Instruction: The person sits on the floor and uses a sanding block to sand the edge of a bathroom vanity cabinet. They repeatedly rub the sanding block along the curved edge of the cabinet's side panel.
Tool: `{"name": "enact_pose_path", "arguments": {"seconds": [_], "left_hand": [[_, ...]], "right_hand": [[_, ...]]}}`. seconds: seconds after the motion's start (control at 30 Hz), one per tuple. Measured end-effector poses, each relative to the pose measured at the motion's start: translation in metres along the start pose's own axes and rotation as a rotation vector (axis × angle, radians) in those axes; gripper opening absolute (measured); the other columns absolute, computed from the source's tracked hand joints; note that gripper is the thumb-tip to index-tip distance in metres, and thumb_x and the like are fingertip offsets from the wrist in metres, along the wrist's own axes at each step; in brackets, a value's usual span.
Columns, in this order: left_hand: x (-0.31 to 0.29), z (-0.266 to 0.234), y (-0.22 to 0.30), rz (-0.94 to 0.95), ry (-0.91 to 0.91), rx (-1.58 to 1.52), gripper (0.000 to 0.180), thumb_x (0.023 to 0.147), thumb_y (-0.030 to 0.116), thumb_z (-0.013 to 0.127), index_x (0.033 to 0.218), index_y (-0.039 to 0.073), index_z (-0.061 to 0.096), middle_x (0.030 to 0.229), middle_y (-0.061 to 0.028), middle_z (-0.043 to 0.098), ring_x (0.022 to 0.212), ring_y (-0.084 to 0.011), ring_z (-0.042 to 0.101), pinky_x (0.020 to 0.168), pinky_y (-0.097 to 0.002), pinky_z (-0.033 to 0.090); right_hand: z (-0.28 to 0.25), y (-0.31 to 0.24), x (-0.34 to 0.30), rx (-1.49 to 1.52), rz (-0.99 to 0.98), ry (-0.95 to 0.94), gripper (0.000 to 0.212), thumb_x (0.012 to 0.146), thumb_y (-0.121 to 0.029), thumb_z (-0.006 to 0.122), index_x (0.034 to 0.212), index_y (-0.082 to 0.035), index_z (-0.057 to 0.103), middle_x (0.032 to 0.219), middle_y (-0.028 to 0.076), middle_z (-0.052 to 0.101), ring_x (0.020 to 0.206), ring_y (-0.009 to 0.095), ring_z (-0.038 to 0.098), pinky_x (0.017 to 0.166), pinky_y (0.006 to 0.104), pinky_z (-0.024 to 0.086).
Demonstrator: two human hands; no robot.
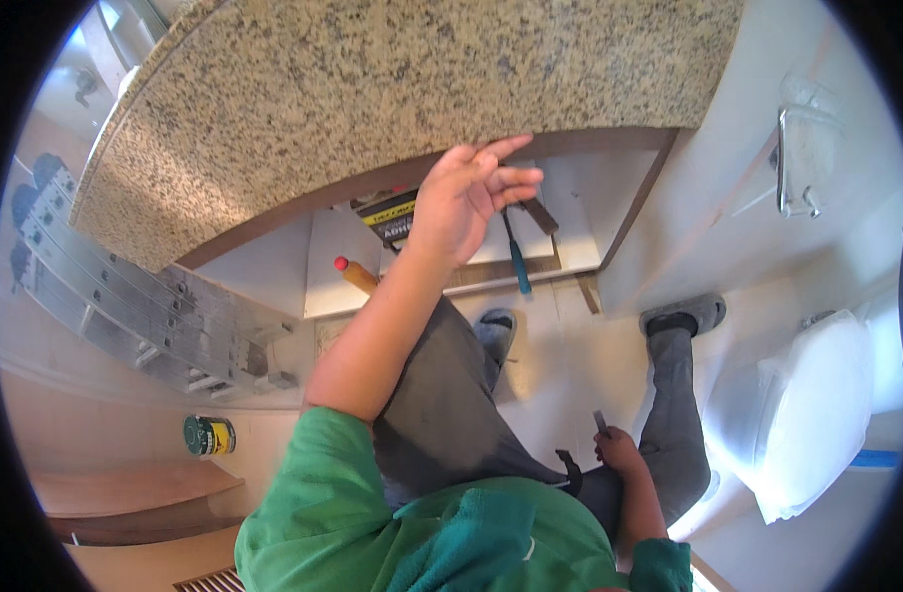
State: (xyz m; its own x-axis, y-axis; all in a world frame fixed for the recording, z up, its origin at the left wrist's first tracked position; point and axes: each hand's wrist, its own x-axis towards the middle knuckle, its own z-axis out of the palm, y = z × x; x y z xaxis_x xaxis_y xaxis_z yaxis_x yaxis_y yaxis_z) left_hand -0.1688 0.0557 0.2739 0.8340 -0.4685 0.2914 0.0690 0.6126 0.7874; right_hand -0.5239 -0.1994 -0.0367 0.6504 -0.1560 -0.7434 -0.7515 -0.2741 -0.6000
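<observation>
My left hand (pixel 463 202) is raised at the curved front edge of the speckled granite countertop (pixel 373 84), fingers apart and nothing in them. Whether its fingertips touch the edge I cannot tell. Low by my right thigh, my right hand (pixel 621 450) is closed around a tool with a short, flat grey blade (pixel 600 421); its handle is hidden in the fist. Beneath the countertop, an open cabinet (pixel 318 259) holds a black and yellow box (pixel 387 213), partly covered by my left arm. A teal-handled tool (pixel 519 266) and a dark brown strip (pixel 540 216) lie there too.
An orange bottle with a red cap (pixel 357 274) stands beside my left forearm. At left are an aluminium ladder (pixel 126 286) and a green and yellow can (pixel 209 434). A white plastic-wrapped object (pixel 817 414) and a wall-mounted metal holder (pixel 789 163) are at right.
</observation>
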Motion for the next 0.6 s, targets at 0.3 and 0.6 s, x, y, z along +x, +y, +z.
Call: {"name": "enact_pose_path", "arguments": {"seconds": [0.3, 0.6], "left_hand": [[0.002, 0.012, -0.002, -0.008, 0.224, 0.26, 0.053, 0.107, 0.046, 0.04, 0.113, -0.005, 0.052, 0.124, -0.0238, 0.063, 0.089, -0.0248, 0.068, 0.082, -0.0378, 0.056], [0.004, 0.008, -0.01, 0.045, 0.297, 0.313, 0.064, 0.107, 0.05, 0.037, 0.121, -0.01, 0.05, 0.098, -0.0177, 0.069, 0.079, -0.0216, 0.068, 0.074, -0.033, 0.055]], "right_hand": [[-0.001, 0.005, 0.003, 0.063, 0.023, -0.031, 0.023, 0.096, -0.022, 0.059, 0.095, 0.001, 0.062, 0.074, 0.009, 0.064, 0.061, 0.019, 0.062, 0.057, 0.0344, 0.051], [0.002, 0.02, 0.011, 0.084, 0.002, -0.014, 0.026, 0.095, -0.023, 0.059, 0.096, 0.003, 0.064, 0.074, 0.01, 0.066, 0.061, 0.019, 0.064, 0.058, 0.0353, 0.051]]}}
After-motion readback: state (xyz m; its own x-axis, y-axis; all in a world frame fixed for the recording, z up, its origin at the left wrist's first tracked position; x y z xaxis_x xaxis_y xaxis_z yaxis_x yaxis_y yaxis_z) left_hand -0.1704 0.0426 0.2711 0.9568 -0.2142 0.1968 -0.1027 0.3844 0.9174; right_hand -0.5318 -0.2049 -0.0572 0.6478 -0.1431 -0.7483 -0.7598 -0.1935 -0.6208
